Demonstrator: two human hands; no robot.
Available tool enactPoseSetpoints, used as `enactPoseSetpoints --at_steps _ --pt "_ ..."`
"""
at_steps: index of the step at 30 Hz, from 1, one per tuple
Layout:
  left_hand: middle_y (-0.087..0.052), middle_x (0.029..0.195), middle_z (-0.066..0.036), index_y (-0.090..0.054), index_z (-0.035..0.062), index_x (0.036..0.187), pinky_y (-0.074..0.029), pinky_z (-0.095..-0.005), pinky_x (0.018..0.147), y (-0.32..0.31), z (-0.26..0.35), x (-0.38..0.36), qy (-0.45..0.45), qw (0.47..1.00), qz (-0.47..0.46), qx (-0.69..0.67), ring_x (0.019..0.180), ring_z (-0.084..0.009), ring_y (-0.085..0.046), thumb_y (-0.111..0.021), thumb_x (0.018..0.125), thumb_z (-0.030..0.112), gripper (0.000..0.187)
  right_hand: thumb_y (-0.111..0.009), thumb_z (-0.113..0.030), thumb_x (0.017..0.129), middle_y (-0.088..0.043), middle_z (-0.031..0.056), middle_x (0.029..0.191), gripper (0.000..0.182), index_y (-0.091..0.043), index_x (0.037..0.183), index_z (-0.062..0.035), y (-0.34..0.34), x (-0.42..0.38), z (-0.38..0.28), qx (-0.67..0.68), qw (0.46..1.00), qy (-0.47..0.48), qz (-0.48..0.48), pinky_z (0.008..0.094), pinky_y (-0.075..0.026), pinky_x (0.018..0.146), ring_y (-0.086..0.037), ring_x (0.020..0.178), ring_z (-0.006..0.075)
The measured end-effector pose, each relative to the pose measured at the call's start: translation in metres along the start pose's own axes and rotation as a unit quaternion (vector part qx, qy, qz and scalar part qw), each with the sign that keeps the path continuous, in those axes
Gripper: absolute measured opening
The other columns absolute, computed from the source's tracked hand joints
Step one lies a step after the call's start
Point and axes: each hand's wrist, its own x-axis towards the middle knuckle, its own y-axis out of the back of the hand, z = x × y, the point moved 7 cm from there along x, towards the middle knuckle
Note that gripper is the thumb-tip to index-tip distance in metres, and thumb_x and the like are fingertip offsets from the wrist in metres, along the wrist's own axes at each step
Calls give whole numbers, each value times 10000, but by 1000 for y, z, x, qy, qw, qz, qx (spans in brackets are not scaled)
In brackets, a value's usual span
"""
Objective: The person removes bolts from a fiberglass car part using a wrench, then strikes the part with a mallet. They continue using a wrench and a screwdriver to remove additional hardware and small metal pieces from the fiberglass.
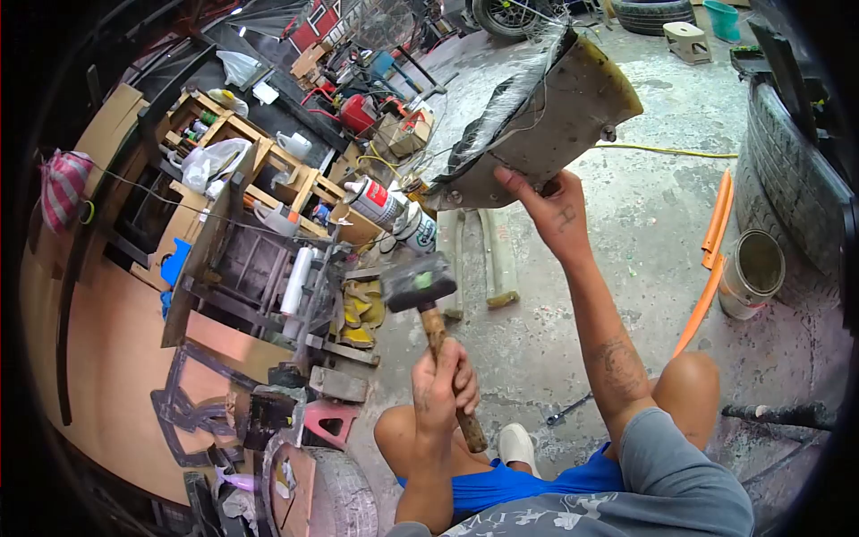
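My left hand (443, 380) is wrapped round the wooden handle of a hammer (419, 285), whose dark, blocky head points up, below and left of the panel. My right hand (555, 210) grips the lower edge of a curved, grey-brown panel (559, 112), thumb on its near face and fingers mostly hidden behind. The panel is held up and tilted, with yellowish staining at its right end and clear plastic film (514, 103) along its far side. The hammer head and the panel are apart.
A worn tyre (787, 170) and an open can (752, 273) stand at the right, beside orange strips (711, 268). Wooden shelving (259, 166), paint buckets (416, 228) and a pink stool (329, 421) are at the left. A tool (568, 410) lies on the floor near my legs.
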Motion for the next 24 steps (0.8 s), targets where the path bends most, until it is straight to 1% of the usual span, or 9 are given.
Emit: enactPoseSetpoints --at_steps 3,5,7,9,11,13,19,21,24 --pt "-457 620 -19 -485 61 915 -388 -251 365 2 -4 28 41 992 19 121 401 -95 -387 -509 1010 268 229 -774 -215 832 -708 42 834 290 -705 957 37 1 0 3 -3 1000 -4 9 219 -452 671 -594 734 65" --pt "-450 616 -15 -492 65 1016 -375 -255 347 -2 15 37 -116 991 32 62 399 -94 -387 -501 1008 332 268 -774 -179 827 -722 74 902 278 -697 977 42 2 -1 8 -23 999 -45 -9 248 -496 754 -639 824 97" --pt "-440 619 -15 -480 52 1018 -373 -254 363 20 -16 32 -101 993 -7 63 409 -95 -392 -497 1010 324 272 -772 -178 829 -722 70 893 273 -697 972 42 2 0 9 -7 1000 -17 2 246 -494 745 -637 813 93" --pt "-435 620 -16 -476 49 1000 -364 -248 366 13 -36 19 -19 994 23 106 411 -91 -392 -494 1012 316 268 -770 -176 831 -722 66 884 267 -698 967 42 0 -1 6 15 1000 -3 10 244 -492 737 -636 801 89" --pt "-427 612 -8 -474 55 975 -349 -242 363 14 -39 25 -14 992 45 117 409 -86 -390 -483 1017 317 265 -767 -177 835 -721 62 870 266 -697 967 44 1 -1 4 -33 999 -12 -1 242 -490 732 -635 792 84" --pt "-418 600 4 -472 60 950 -330 -240 355 12 -9 37 -126 971 74 190 408 -76 -388 -476 1022 318 267 -766 -177 837 -722 66 872 267 -696 969 44 0 -2 7 -49 998 -46 -6 242 -488 738 -638 797 86" --pt "-397 626 22 -436 69 974 -294 -216 373 -22 116 19 -466 873 99 102 437 -52 -345 -447 1034 279 219 -764 -180 841 -722 67 880 263 -697 968 41 1 -1 4 -43 999 -24 5 242 -484 739 -641 798 93" --pt "-398 642 13 -444 68 957 -313 -222 382 -25 106 21 -469 873 99 91 438 -72 -336 -443 1034 278 223 -764 -180 841 -723 66 884 261 -697 965 40 0 -2 1 -40 999 -17 12 244 -484 740 -639 798 93" --pt "-382 564 46 -449 96 873 -304 -219 367 -4 26 70 -384 878 85 272 424 -53 -365 -454 1025 372 316 -765 -172 840 -721 63 884 256 -696 965 41 1 -3 2 -51 998 -34 19 247 -486 746 -637 800 92"
